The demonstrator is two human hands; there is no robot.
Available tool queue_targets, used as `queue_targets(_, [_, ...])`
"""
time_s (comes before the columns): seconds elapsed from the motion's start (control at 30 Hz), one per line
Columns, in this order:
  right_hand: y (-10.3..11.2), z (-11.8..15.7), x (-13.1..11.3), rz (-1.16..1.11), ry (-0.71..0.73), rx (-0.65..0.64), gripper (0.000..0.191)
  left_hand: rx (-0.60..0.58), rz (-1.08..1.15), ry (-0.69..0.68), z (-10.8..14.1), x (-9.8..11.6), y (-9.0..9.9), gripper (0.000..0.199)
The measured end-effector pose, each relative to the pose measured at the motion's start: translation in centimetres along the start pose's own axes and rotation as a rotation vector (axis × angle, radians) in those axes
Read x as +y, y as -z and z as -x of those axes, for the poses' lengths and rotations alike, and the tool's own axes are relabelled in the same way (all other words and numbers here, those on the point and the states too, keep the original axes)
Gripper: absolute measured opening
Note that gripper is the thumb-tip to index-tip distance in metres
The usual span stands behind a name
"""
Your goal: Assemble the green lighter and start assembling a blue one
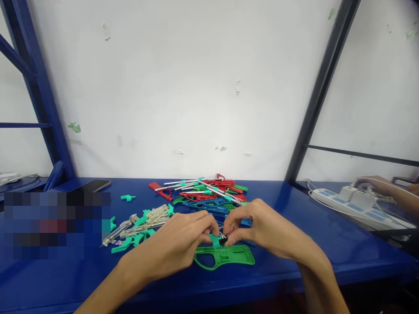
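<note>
My left hand point(186, 233) is closed, thumb and fingers pinching a teal plastic piece point(215, 241). From the other side, my right hand point(253, 222) pinches a small black part point(223, 240) that meets the teal piece. Just below both hands, a green gun-shaped plastic shell half point(234, 256) lies on the blue table point(183, 290), its open ribbed side up. My left fingers hide part of its front end. Left of my left hand lie clear plastic tubes point(157, 213) and loose teal pieces point(126, 244).
Behind my hands is a pile of red, blue and green gun-shaped pieces point(209, 203) with silvery rods point(212, 189). A phone point(94, 186) lies at the back left. At right are a white power strip point(356, 205) and another person's hand point(376, 183). Metal posts point(322, 87) flank the table.
</note>
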State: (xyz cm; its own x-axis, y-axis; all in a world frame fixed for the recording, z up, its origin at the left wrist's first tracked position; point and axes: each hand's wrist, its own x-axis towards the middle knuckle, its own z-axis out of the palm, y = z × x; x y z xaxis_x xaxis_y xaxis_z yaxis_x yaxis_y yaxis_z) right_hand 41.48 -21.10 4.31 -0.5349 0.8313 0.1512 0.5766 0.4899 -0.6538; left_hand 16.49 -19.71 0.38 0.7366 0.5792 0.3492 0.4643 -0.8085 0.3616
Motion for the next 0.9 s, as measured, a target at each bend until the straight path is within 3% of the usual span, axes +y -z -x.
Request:
queue_targets(0.63, [-0.1, -0.5, 0.1, -0.121, -0.038, -0.002, 0.008, 0.004, -0.048, -0.020, 0.1, 0.1, 0.0, 0.030])
queue_targets(0.9, [-0.1, -0.6, 1.0, -0.026, -0.053, -0.088, 0.009, -0.062, -0.139, -0.012, -0.2, -0.5, -1.0, 0.029])
